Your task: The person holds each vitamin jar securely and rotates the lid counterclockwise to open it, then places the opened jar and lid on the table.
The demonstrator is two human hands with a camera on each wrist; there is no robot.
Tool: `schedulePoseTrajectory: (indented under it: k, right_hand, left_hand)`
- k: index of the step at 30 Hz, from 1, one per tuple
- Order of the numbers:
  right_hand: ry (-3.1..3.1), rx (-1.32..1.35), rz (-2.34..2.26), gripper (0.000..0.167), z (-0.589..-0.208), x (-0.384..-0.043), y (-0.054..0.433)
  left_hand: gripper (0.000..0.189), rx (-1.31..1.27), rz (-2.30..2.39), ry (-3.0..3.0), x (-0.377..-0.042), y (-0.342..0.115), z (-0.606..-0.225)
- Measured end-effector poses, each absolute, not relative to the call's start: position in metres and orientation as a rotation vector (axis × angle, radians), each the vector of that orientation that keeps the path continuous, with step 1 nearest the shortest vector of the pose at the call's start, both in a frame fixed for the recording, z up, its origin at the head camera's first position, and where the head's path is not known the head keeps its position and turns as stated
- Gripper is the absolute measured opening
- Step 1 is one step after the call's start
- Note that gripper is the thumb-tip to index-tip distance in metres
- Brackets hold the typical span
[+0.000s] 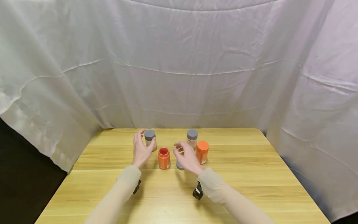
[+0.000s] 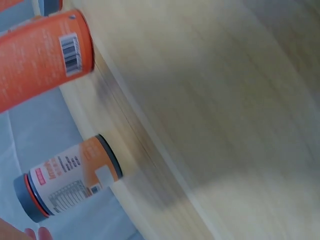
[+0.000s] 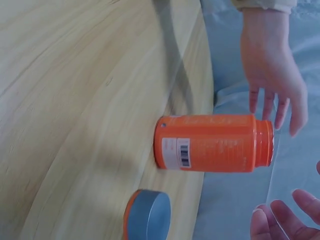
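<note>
My left hand [image 1: 142, 151] reaches about a grey-lidded jar [image 1: 149, 135] with a white and orange label, its thumb and fingers spread on either side. In the left wrist view its fingertips show just beyond the lid of that upright jar [image 2: 75, 175]. Between the hands stands an orange jar [image 1: 164, 160] without a lid, its mouth upward. My right hand [image 1: 188, 156] hovers over a loose grey lid [image 1: 180, 166] with loosely bent fingers and nothing between them. This lid [image 3: 152, 216] lies on the table, orange edge down, beside the uncapped jar [image 3: 210, 142].
Behind the right hand stands another grey-lidded jar [image 1: 192, 137]. An orange jar with an orange lid [image 1: 202, 151] stands to its right, close to the right hand. All rest on a wooden table [image 1: 251, 174], backed by a pale curtain [image 1: 179, 87].
</note>
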State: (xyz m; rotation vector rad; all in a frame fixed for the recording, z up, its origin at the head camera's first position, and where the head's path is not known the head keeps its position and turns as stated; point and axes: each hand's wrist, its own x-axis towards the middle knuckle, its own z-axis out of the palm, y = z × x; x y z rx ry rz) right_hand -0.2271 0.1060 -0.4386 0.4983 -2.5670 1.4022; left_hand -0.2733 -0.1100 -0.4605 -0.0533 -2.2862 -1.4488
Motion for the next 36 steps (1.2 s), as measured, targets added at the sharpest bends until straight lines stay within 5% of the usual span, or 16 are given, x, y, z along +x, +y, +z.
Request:
schedulePoseTrajectory:
  k: [24,36]
  right_hand:
    - [-2.526,0.452,1.603,0.03,-0.431,-0.223,0.094]
    - [-2.536,0.452,1.62,0.03,-0.432,-0.222,0.094]
  left_hand:
    - [0.101,0.119,-1.556,-2.49,-0.307,-0.113,-0.477]
    - [0.102,0.162,-1.646,-2.551,-0.314,-0.115,-0.484]
